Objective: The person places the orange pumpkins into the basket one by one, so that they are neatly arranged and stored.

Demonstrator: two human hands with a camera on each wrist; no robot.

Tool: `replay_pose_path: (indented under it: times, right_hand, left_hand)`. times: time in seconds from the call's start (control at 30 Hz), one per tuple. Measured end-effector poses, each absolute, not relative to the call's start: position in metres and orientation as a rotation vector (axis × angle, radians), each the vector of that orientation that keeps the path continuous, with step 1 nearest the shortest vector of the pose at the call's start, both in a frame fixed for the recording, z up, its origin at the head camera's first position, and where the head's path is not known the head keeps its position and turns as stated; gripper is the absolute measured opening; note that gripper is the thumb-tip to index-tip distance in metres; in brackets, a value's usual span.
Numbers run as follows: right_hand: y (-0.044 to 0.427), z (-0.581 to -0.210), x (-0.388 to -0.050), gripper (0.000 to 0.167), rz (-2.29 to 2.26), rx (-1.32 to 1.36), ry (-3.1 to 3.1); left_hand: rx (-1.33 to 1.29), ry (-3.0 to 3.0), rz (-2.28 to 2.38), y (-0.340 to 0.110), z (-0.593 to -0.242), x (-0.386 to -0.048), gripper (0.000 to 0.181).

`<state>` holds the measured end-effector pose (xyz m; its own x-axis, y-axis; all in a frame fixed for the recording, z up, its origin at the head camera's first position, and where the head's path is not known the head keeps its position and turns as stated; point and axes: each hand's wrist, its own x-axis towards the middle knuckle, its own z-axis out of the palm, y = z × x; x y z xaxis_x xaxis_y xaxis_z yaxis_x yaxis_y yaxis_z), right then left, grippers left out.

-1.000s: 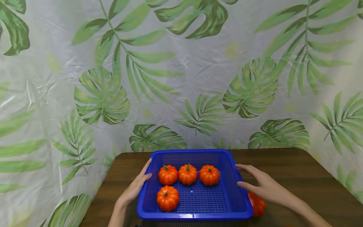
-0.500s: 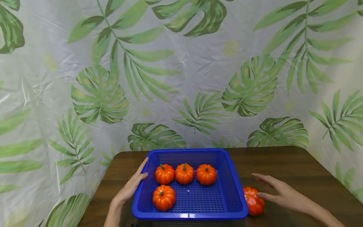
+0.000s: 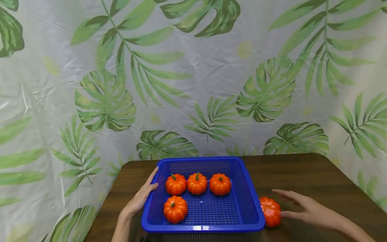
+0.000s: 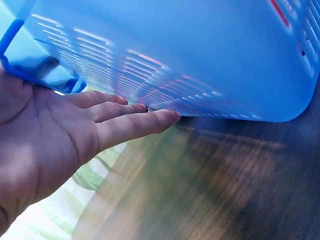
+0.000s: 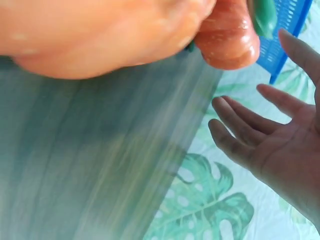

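Head view. Left hand (image 3: 137, 201), fingers straight, laid along the near outer side of a blue lattice basket (image 3: 229, 228). Basket: immediately right of that hand, upright on a dark wood-grain table (image 3: 296, 171). Inside it, an orange row of three pumpkins (image 3: 197, 184) and a single pumpkin (image 3: 175, 209), the latter nearest the left hand and lower in the row's left corner. Right hand (image 3: 311, 208), fingers extended, thumb apart from them. Loose pumpkin (image 3: 271, 211): outside the basket, left of the right hand, just beside its thumb tip; contact cannot be told. Beyond both hands, a leaf-print sheet (image 3: 211, 84).

Left wrist view. Same hand, palm showing, fingers close together and straight, their tips against the slotted basket wall above them; table below.

Right wrist view. Same hand, fingers spread and slightly bent, pinching nothing. Large blurred pumpkin (image 5: 105, 30) and smaller green-stemmed pumpkin (image 5: 230, 40), both to the hand's upper left.
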<state>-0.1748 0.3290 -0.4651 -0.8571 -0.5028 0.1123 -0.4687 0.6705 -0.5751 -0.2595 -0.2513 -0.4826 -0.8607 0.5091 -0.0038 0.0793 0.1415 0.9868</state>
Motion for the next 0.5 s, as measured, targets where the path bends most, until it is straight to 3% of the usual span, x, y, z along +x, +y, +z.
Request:
replay_pose_path:
  times: [0.5]
  right_hand:
    - [0.373, -0.486, -0.139, 0.058, -0.920, -0.735, 2.743]
  left_hand:
    - [0.579, 2.074, 1.785, -0.252, -0.482, -0.260, 0.065]
